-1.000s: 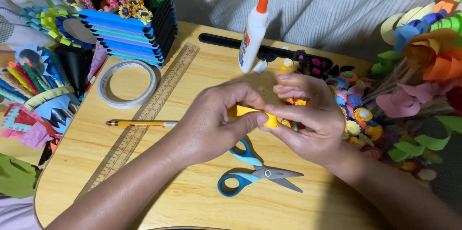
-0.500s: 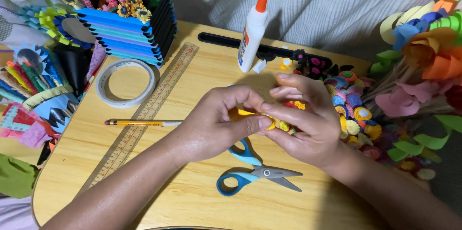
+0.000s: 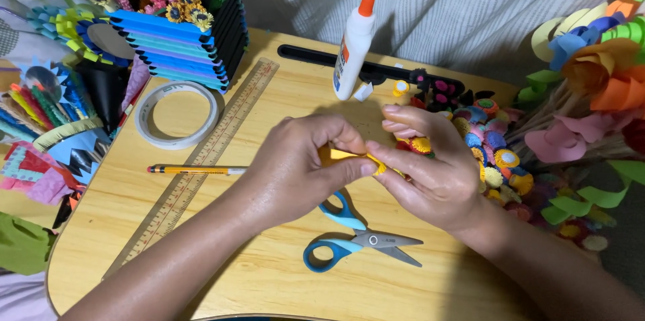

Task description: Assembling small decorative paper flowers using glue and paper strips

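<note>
Above the middle of a small wooden table [image 3: 282, 281], my left hand [image 3: 295, 170] and my right hand [image 3: 430, 166] meet on a yellow paper strip [image 3: 339, 155]. Both pinch it between thumb and fingers; the strip's right end is curled against my right fingertips. Most of the strip is hidden inside my hands. Blue-handled scissors [image 3: 356, 237] lie on the table just below my hands, blades pointing right.
A white glue bottle [image 3: 354, 45] with an orange cap stands behind my hands. A wooden ruler [image 3: 195, 159], a pencil [image 3: 195, 170] and a tape roll [image 3: 176, 114] lie at left. Small rolled paper flowers [image 3: 487, 146] pile at right, paper craft holders [image 3: 178, 32] at back left.
My hands have shifted slightly while working the yellow strip; my right fingers have closed further over its curled end. Nothing else on the table has moved.
</note>
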